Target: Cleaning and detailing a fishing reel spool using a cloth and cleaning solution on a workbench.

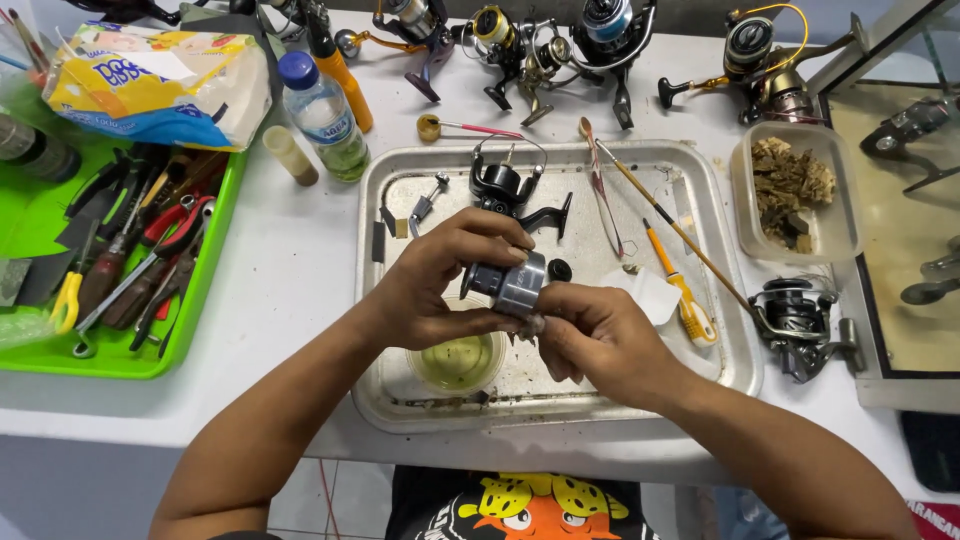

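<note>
Both hands meet over the near half of a metal tray [700,190] on a white desk [290,270]. Left hand [435,285] has its fingers curled around a grey reel spool [512,283], thumb under, fingertips over the top. Right hand [595,340] pinches the spool's lower edge, fingers closed tight on it, what sits under the fingertips is hidden. The spool is lifted clear of the tray, just above a small round cup of yellowish liquid [458,362] standing in the tray's near part.

Further in on the tray: a black reel body [505,190] just behind the hands, a yellow-handled tool [680,290] to the right, a long thin brush [670,225] lying diagonally, a white wipe [650,295] beside the right hand.

Left of the tray, a green tray [205,270] full of pliers and screwdrivers. Right of it, a complete spinning reel [800,320] on the desk and a clear tub of brown scraps [795,190].

Far side: a water bottle with blue cap [322,115], a tissue pack [160,85], and a row of several spinning reels [560,40] along the desk's back edge
</note>
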